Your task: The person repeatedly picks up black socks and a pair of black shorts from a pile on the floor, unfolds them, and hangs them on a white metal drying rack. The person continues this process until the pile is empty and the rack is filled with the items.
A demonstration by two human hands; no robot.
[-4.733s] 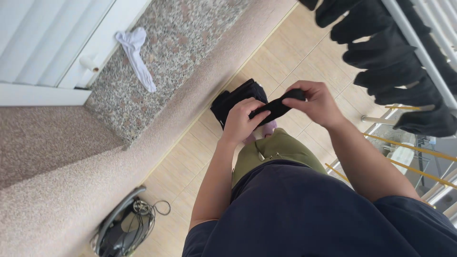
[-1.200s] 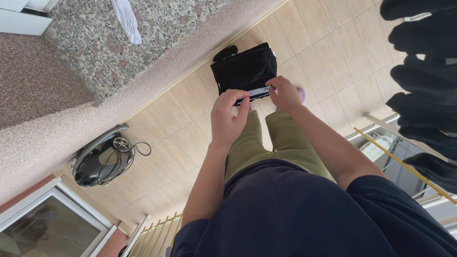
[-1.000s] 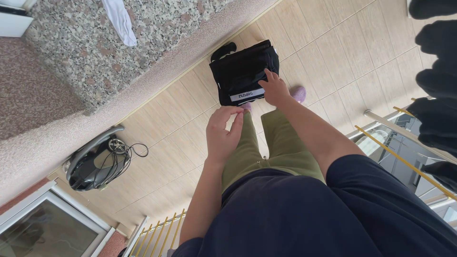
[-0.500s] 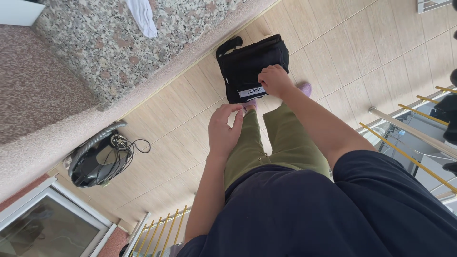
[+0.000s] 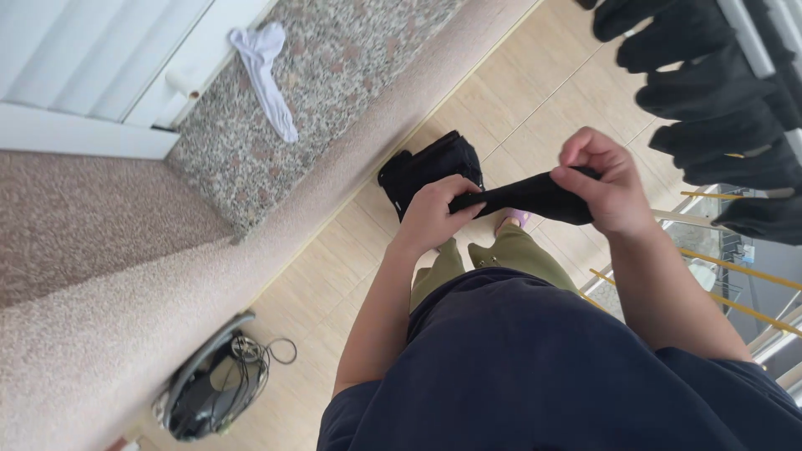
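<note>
Beige floor tiles (image 5: 535,92) run beside a low speckled granite ledge (image 5: 334,92); setting looks like a balcony, with yellow railing bars (image 5: 735,271) at the right.

Left hand (image 5: 434,213): fingers curled, thumb and fingertips pinching one end of a black sock (image 5: 526,194). Right hand (image 5: 606,179): fingers closed round the other end, knuckles up. Sock is stretched roughly level between the two hands, in the air in front of the person's body, above the olive trousers (image 5: 501,259).

Below and behind the left hand: a stack of folded black garments (image 5: 426,167) on the tiles, close against the ledge foot. Sock and stack are apart, not touching.

Upper right: row of black socks (image 5: 710,108) hanging on a white drying rack (image 5: 756,42). On the ledge: one white sock (image 5: 267,79), lying loose, well apart from the hands. Lower left: dark vacuum cleaner (image 5: 205,392) with coiled cord, on the floor.

Judgement on handling: the fabric is thin and limp, so an even pull from both ends should flatten it before any fold. Grip looks best kept at the very ends, toe and cuff aligned, so edges meet square. Which end is the cuff cannot be told from this view.
</note>
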